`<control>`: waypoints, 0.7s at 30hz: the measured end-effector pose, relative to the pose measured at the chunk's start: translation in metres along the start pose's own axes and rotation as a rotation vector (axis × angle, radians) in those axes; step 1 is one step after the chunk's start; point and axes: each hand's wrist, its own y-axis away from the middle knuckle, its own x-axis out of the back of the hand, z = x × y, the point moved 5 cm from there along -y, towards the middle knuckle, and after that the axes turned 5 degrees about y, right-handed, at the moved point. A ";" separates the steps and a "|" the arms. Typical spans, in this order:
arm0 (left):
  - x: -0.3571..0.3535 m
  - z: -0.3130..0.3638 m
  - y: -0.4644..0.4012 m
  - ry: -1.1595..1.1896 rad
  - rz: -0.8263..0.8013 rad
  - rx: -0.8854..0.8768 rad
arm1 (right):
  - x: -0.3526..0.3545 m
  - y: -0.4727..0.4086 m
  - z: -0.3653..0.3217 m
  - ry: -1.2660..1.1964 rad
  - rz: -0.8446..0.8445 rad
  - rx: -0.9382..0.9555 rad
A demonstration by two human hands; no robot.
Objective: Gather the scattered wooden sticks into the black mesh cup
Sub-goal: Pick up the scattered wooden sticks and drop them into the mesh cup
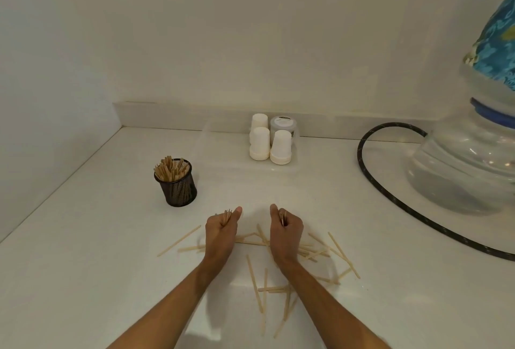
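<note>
I am gripping a small bundle of sticks in my left hand [221,227] and another in my right hand [287,227], fingers curled round them. More sticks [320,254] are lying scattered on the table [97,237]; the cup [176,182] is standing beyond my left hand.

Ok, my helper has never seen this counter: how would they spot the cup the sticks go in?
On the white counter, look left of the stacked white paper cups by the back wall. The black mesh cup stands alone there, the only dark container, already bristling with upright wooden sticks.
</note>
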 end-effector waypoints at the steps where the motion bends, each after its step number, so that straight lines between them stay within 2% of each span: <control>1: 0.000 0.001 0.000 0.001 0.002 -0.002 | 0.000 0.000 -0.001 -0.012 -0.010 0.006; 7: 0.001 0.007 -0.004 0.045 0.015 -0.030 | 0.002 -0.002 -0.015 -0.077 -0.012 0.088; 14: 0.001 -0.002 0.005 0.042 -0.018 0.011 | -0.002 0.005 -0.005 -0.049 -0.052 0.034; 18: 0.002 0.004 0.005 0.041 0.025 0.024 | -0.002 0.005 -0.011 -0.084 -0.071 0.061; 21: 0.003 0.012 0.001 0.096 0.052 -0.034 | 0.000 0.004 -0.015 -0.104 -0.064 0.101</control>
